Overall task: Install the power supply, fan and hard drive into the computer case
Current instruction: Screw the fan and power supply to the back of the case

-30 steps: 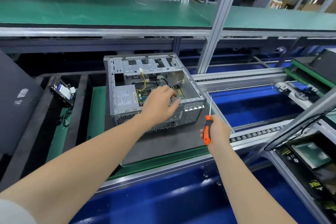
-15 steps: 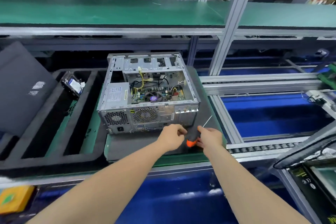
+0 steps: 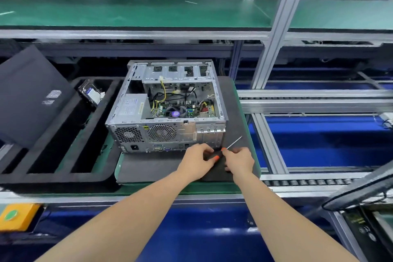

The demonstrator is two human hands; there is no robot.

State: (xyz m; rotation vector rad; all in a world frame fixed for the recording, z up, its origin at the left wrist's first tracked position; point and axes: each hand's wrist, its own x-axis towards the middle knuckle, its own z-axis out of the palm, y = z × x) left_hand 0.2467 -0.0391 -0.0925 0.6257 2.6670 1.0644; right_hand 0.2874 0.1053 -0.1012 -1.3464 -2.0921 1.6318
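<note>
- The computer case (image 3: 168, 110) sits on a dark mat (image 3: 157, 169) on the worktop (image 3: 191, 189). Its open side faces up and its back faces the person.
- The power supply (image 3: 132, 108) is inside the case, in the near left corner.
- A round fan (image 3: 162, 133) shows behind the holes in the back wall, just right of the power supply.
- The hard drive (image 3: 91, 94) is not in the case. It lies in a black foam tray (image 3: 63, 176) to the left, well apart from the hands.
- A big black panel (image 3: 27, 95) leans at the far left, over the tray.
- Both hands are over the mat, just in front of the case's near right corner.
- The left hand (image 3: 196, 160) has its grip clenched on the back end of a screwdriver (image 3: 215, 155), fingers curled on the black and orange handle.
- The right hand (image 3: 239, 160) has its grip on the front of the same handle.
- The thin metal tip points up and to the right, near the case but not touching it.
- A yellow box (image 3: 18, 215) with a green button sits at the bottom left.
</note>
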